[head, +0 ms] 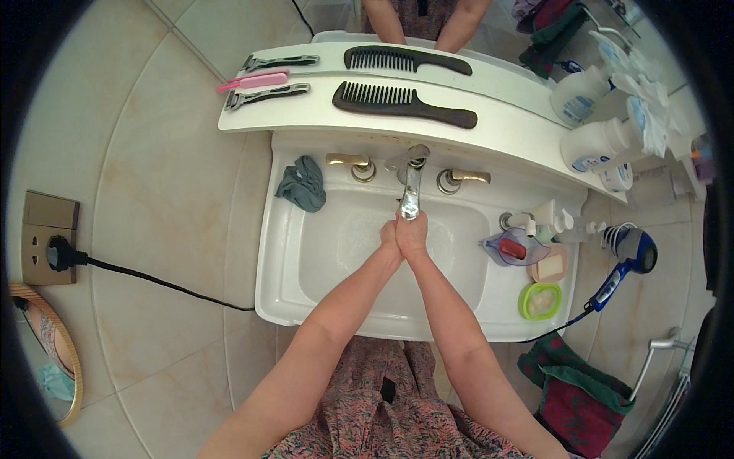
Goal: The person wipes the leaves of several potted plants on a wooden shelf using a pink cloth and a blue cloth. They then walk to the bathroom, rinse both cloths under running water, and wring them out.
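Observation:
My left hand [389, 236] and my right hand [412, 232] are pressed together under the spout of a chrome faucet [410, 198]. The spout and the backs of my hands hide most of the fingers. No object shows between them. Below lies the basin of a white sink [330, 261], its bottom rippled as if wet. Gold-toned lever handles flank the faucet, a left one [351, 160] and a right one [467, 176]. A crumpled grey-green cloth [304, 185] rests on the sink's back left corner.
On the white shelf [516, 123] lie a black comb [401, 106], a razor [266, 96] and a pink-handled item [258, 81]. Soap dishes, one lime green [540, 302], line the sink's right rim. A blue hair dryer [622, 264] hangs at right. A plugged-in black cord [166, 281] runs along the left wall.

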A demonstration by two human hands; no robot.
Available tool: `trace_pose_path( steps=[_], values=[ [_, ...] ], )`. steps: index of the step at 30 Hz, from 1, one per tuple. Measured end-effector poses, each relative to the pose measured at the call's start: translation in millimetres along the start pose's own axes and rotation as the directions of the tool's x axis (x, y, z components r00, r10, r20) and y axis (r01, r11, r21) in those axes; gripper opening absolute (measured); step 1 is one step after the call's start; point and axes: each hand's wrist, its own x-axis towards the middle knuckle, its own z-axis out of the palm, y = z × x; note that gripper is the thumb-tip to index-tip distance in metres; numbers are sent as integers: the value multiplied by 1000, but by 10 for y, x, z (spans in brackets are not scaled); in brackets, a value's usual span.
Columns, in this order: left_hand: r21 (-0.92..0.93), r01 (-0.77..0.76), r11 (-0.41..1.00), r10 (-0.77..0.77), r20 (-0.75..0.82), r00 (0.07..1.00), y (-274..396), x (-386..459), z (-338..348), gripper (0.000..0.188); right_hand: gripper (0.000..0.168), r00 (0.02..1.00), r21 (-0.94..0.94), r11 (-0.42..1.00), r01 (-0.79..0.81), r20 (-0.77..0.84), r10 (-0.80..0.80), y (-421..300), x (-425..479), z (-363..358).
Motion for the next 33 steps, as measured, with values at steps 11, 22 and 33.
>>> trace_pose_path(
  steps=[11, 22, 33],
  values=[
    [43, -18, 999, 19, -19, 1000, 51, 31, 40, 29, 17, 918, 164, 907, 389, -153, -367, -146, -135, -62],
    [128, -42, 991, 51, -61, 997, 26, 16, 119, 29, 17, 949, 53, 949, 311, -70, -307, -149, 14, -139],
    [270, -53, 961, 89, -125, 988, 142, -187, 188, 30, 21, 984, 95, 981, 171, -74, -164, 38, 158, 32]
  ],
)
